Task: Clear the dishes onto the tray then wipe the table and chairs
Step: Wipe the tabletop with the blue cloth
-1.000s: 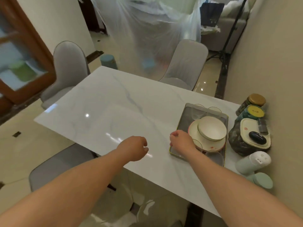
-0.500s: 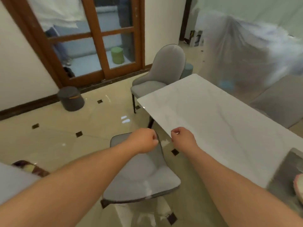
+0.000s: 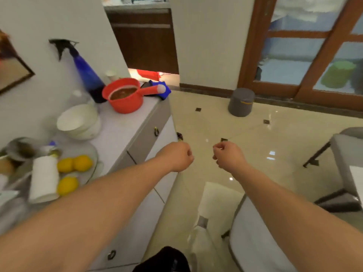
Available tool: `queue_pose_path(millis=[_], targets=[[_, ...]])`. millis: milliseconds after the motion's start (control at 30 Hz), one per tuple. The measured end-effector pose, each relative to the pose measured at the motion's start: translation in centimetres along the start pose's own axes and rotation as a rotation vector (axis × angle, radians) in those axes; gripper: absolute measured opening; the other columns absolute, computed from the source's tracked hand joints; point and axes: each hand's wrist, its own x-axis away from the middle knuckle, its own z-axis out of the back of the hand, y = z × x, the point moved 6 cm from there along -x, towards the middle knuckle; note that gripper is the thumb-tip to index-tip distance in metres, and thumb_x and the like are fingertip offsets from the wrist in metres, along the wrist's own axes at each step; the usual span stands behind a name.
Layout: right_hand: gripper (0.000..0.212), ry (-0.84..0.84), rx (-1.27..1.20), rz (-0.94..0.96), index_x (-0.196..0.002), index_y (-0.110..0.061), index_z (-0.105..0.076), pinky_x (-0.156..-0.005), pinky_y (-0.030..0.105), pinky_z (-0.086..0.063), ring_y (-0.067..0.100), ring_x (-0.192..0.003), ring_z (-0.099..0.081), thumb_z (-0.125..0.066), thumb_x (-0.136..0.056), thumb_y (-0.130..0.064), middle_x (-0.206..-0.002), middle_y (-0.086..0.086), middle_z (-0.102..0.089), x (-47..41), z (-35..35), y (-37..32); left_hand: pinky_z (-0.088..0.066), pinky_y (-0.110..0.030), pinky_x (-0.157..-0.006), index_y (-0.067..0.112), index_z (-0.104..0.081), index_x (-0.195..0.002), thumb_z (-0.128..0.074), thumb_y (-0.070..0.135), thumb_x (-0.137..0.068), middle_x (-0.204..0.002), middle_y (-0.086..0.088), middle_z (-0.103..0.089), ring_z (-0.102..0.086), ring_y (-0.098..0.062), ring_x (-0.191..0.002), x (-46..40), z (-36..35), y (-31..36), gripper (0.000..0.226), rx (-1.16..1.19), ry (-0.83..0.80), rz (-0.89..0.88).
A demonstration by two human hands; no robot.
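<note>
My left hand point(image 3: 176, 157) and my right hand point(image 3: 227, 157) hang in front of me over the floor, both with fingers curled and holding nothing. On the sideboard point(image 3: 125, 130) to my left lie a blue cloth point(image 3: 162, 89) at the far corner, a blue spray bottle point(image 3: 86, 73) and a red pot point(image 3: 125, 95) with dark liquid. The dining table shows only as a white corner point(image 3: 356, 179) at the right edge. A grey chair point(image 3: 253, 240) is below my right arm; another chair point(image 3: 347, 152) stands at the right. The tray with dishes is out of view.
The sideboard also carries stacked white bowls point(image 3: 78, 120), a paper towel roll point(image 3: 44, 177), lemons point(image 3: 74, 163) on a glass plate and a metal bowl point(image 3: 19, 148). A grey bin point(image 3: 241, 102) stands on the tiled floor by the wooden glass door point(image 3: 306, 48).
My view has swung left, away from the table and tray to the sideboard. My right hand left the tray edge; both hands stay curled in front of me.
</note>
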Motion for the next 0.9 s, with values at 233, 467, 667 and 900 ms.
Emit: queue_pose_path(millis=[233, 467, 667, 900], targets=[[0.022, -0.178, 0.082, 0.219, -0.103, -0.018, -0.069, -0.063, 0.036, -0.059, 0.020, -0.066, -0.067, -0.049, -0.094, -0.022, -0.082, 0.000, -0.073, -5.9, -10.8, -13.7, -0.052, -0.033, -0.086, 0.024, -0.071, -0.114, -0.053, 0.039, -0.097, -0.116, 0.002, -0.070, -0.063, -0.023, -0.107, -1.0, 7.2, -10.6, 0.029, 0.047, 0.158, 0.155], [0.016, -0.066, 0.152, 0.449, -0.103, -0.027, -0.064, -0.064, 0.030, -0.055, 0.013, -0.076, -0.067, -0.049, -0.101, -0.024, -0.084, -0.006, -0.068, -11.9, -14.8, -27.8, -0.052, -0.032, -0.068, 0.024, -0.074, -0.093, -0.055, 0.035, -0.096, -0.092, 0.007, -0.072, -0.065, -0.016, -0.084, -5.3, 16.1, -18.8, 0.022, 0.122, 0.298, 0.195], [0.019, -0.004, 0.100, 0.511, -0.111, -0.028, -0.064, -0.068, 0.033, -0.061, 0.010, -0.075, -0.067, -0.050, -0.100, -0.022, -0.087, -0.009, -0.067, -18.0, -15.7, -34.7, -0.047, -0.030, -0.063, 0.023, -0.073, -0.085, -0.051, 0.038, -0.100, -0.079, 0.002, -0.068, -0.063, -0.017, -0.074, -8.4, 19.8, -22.8, 0.030, 0.227, 0.356, 0.246], [0.021, -0.383, 0.565, 0.442, -0.114, -0.019, -0.067, -0.085, 0.040, -0.060, 0.023, -0.091, -0.067, -0.062, -0.095, -0.026, -0.099, 0.003, -0.068, -29.3, -18.8, -36.0, -0.052, -0.035, -0.070, 0.022, -0.071, -0.079, -0.052, 0.033, -0.092, -0.084, 0.005, -0.069, -0.063, -0.019, -0.079, -14.4, 24.2, -23.7, 0.026, 0.149, 0.482, 0.343]])
